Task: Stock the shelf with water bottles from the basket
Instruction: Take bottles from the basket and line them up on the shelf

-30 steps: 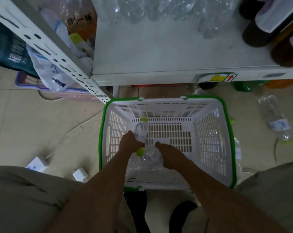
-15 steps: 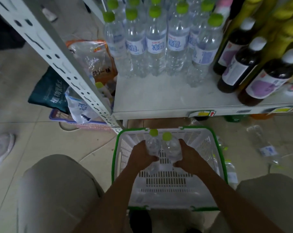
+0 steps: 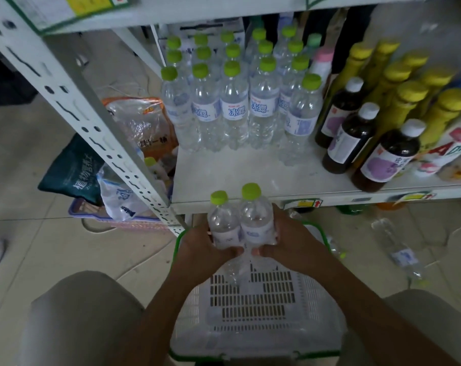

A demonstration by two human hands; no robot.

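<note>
Just above the white slotted plastic basket with a green rim [image 3: 316, 313], the left hand [image 3: 197, 247] grips a clear plastic water bottle with a lime-green cap [image 3: 222, 225]. The right hand [image 3: 290, 241] grips a second matching bottle [image 3: 256, 220], and the two stand upright and touching. Beyond the basket, the white metal shelf [image 3: 237, 175] carries rows of green-capped water bottles [image 3: 234, 109], with dark white-capped bottles [image 3: 351, 138] further right.
</note>
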